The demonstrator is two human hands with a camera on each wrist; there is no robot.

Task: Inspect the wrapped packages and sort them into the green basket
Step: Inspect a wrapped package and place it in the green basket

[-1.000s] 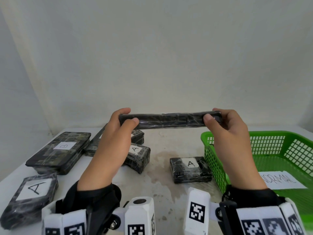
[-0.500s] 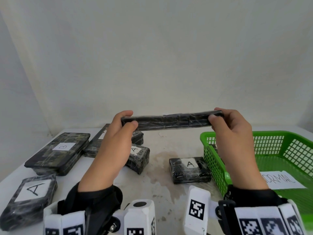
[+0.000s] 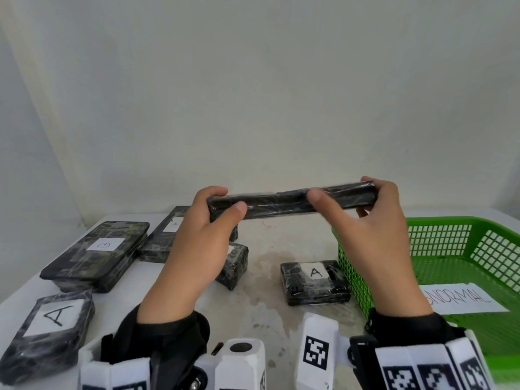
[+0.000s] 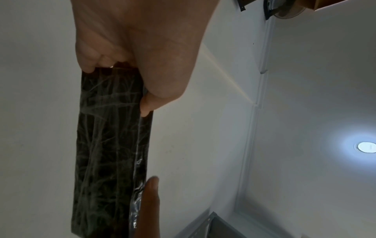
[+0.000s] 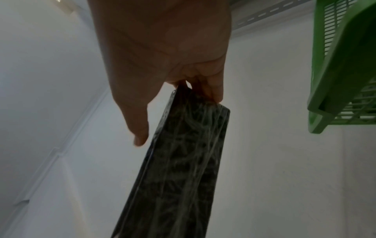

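Observation:
I hold a long, flat black wrapped package (image 3: 281,202) edge-on above the table, its right end slightly higher. My left hand (image 3: 225,201) grips the left end, thumb in front and fingers behind. My right hand (image 3: 363,209) holds the right end, its thumb stretched along the front edge toward the middle. The left wrist view shows the package (image 4: 107,145) hanging from my left hand (image 4: 122,77). In the right wrist view my right hand (image 5: 183,96) curls its fingers round the end of the package (image 5: 183,161). The green basket (image 3: 450,229) stands at the right.
A paper reading ABNORMAL (image 3: 464,298) lies in the basket. A package marked A (image 3: 315,280) sits against the basket's left wall. A flat one marked B (image 3: 98,251), another A (image 3: 50,327) and two more packages (image 3: 236,263) lie left of centre.
The package has shifted a little to the right and its right end has risen. My right thumb has slid left along the front edge toward the middle.

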